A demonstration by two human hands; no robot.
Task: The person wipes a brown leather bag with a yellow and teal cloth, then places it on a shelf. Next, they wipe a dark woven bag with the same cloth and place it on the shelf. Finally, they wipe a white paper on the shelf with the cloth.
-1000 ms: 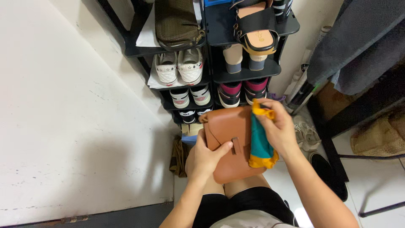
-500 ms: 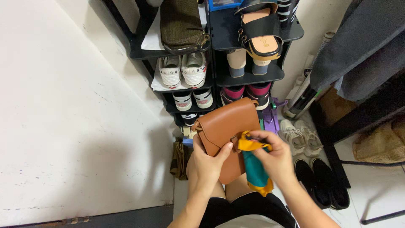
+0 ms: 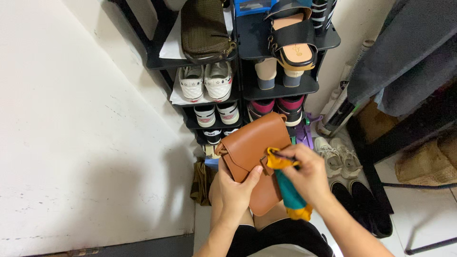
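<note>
We brace the tan leather bag [image 3: 252,157] on our knees before the shoe rack [image 3: 238,62]; left hand [image 3: 233,188] clamps its lower edge so it stays put, right hand [image 3: 307,176] pinches a yellow-teal cloth [image 3: 285,183] against the flap.

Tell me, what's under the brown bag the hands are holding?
The brown bag rests above the person's bare knees. The left hand grips its lower edge, and the right hand presses a yellow and teal cloth on its front. The floor directly beneath is hidden.
</note>
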